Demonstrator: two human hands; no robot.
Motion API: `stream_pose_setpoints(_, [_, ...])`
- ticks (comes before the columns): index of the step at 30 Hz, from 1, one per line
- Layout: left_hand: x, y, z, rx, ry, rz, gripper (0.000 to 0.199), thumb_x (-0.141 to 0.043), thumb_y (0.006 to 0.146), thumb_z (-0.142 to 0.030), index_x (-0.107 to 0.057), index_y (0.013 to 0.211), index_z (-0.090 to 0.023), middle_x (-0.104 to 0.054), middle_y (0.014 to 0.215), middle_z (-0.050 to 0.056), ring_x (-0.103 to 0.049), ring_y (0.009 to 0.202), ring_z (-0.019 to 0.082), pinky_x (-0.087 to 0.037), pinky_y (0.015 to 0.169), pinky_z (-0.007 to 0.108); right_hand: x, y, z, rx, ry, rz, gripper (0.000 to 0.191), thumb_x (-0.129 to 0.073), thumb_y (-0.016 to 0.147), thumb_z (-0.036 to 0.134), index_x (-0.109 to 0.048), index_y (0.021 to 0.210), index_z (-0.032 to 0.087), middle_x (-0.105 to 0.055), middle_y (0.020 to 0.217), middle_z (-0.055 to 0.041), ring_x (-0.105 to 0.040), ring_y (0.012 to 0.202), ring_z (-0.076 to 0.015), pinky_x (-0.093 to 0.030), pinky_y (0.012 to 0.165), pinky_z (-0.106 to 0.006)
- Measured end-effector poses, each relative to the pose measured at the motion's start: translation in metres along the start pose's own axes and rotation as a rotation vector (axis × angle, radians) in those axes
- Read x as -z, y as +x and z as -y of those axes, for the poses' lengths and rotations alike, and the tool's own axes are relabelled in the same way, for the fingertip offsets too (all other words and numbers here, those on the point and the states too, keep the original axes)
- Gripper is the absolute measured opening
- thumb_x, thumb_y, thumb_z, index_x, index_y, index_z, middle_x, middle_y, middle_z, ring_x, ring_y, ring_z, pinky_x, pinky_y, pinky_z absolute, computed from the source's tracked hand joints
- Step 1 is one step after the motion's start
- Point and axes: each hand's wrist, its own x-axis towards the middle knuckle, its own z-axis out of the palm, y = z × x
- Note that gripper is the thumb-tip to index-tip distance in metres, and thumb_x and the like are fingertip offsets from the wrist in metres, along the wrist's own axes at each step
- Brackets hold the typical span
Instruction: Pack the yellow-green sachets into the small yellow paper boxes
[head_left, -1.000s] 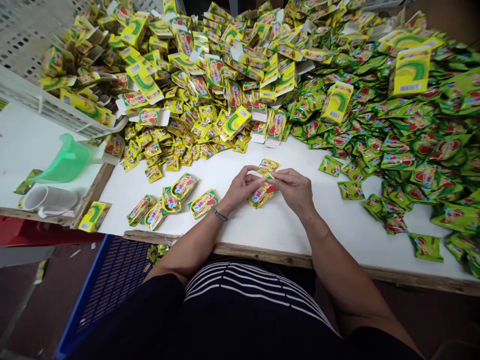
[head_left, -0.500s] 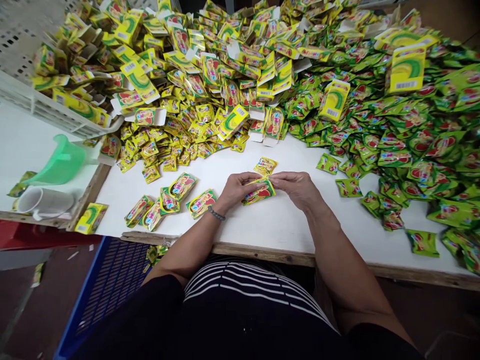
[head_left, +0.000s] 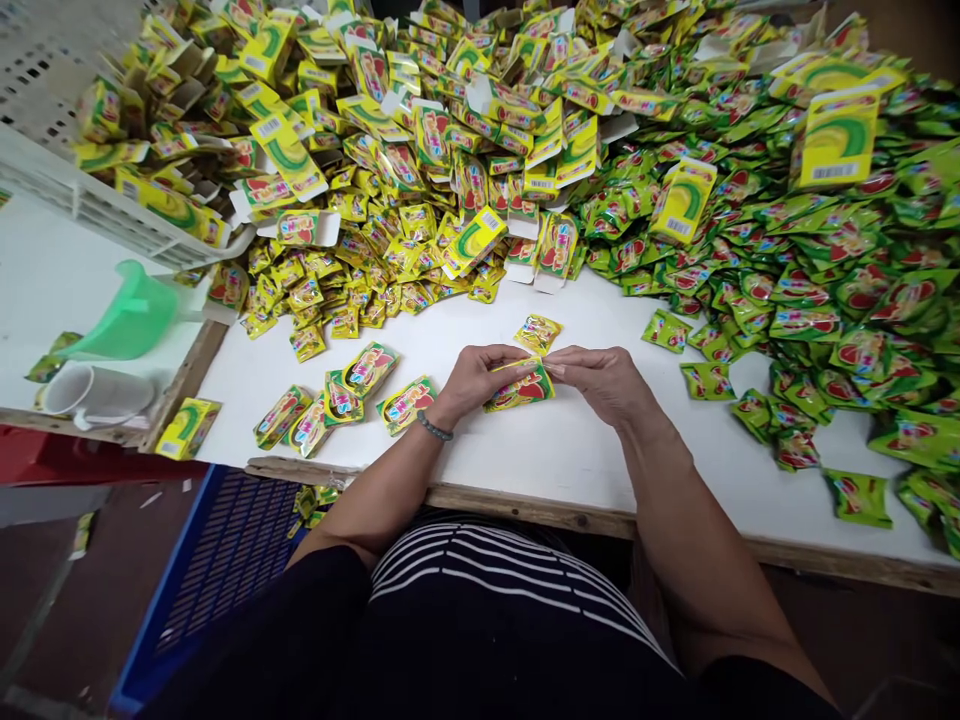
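Note:
My left hand (head_left: 480,382), with a beaded bracelet at the wrist, grips a small yellow and green candy box (head_left: 523,390) just above the white tabletop (head_left: 525,460). At the box's right upper end, my right hand (head_left: 592,375) pinches with thumb and fingers. Whether a flap or something else sits in that pinch is too small to tell. A single yellow candy packet (head_left: 538,332) lies just beyond the fingertips. To the left of my left hand rest several similar boxes, among them one nearest box (head_left: 407,403) and a leaning one (head_left: 370,370).
Yellow packets (head_left: 375,290) and cardboard boxes (head_left: 435,130) pile across the back. Green packets (head_left: 810,300) heap up on the right. At left are a white plastic crate (head_left: 150,215), a green scoop (head_left: 127,315) and a white mug (head_left: 97,395). Below stands a blue crate (head_left: 202,570).
The view has shifted slightly, so the table's contents sit a little further right. Both hands stay at the box with nearly the same grip.

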Motion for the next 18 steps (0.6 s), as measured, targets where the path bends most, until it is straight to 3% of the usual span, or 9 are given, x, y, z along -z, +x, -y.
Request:
stream_pose_setpoints(7, [-0.001, 0.0, 0.0, -0.003, 0.083, -0.049, 0.039, -0.077, 0.07, -0.049, -0.076, 0.086, -0.014, -0.072, 0.082, 0.005, -0.062, 0.077, 0.015, -0.049, 0.072, 0.027, -0.008, -0.001, -0.004, 0.192, -0.262, -0.092, 0.018, -0.08, 0.067, 0.039, -0.079, 0.077, 0.025, -0.075, 0.085, -0.0034, -0.069, 0.083, -0.0199, -0.056, 0.078, -0.036])
stream_pose_setpoints(13, [-0.01, 0.006, 0.005, 0.018, -0.248, -0.125, 0.046, -0.083, 0.062, -0.049, -0.07, 0.089, -0.014, -0.071, 0.08, 0.002, -0.062, 0.071, 0.012, -0.049, 0.07, 0.025, -0.008, -0.002, -0.005, 0.258, -0.298, -0.115, 0.03, -0.07, 0.08, 0.045, -0.077, 0.1, 0.024, -0.075, 0.097, -0.0026, -0.068, 0.088, -0.0187, -0.055, 0.082, -0.034])
stream_pose_setpoints(18, [-0.01, 0.006, 0.002, 0.034, -0.417, -0.21, 0.046, -0.085, 0.06, -0.048, -0.064, 0.086, -0.016, -0.068, 0.074, -0.002, -0.06, 0.063, 0.008, -0.047, 0.063, 0.02, -0.026, -0.006, -0.013, 0.48, -0.689, -0.233, 0.036, -0.062, 0.087, 0.045, -0.073, 0.112, 0.02, -0.075, 0.094, -0.0077, -0.068, 0.08, -0.0202, -0.055, 0.072, -0.033])
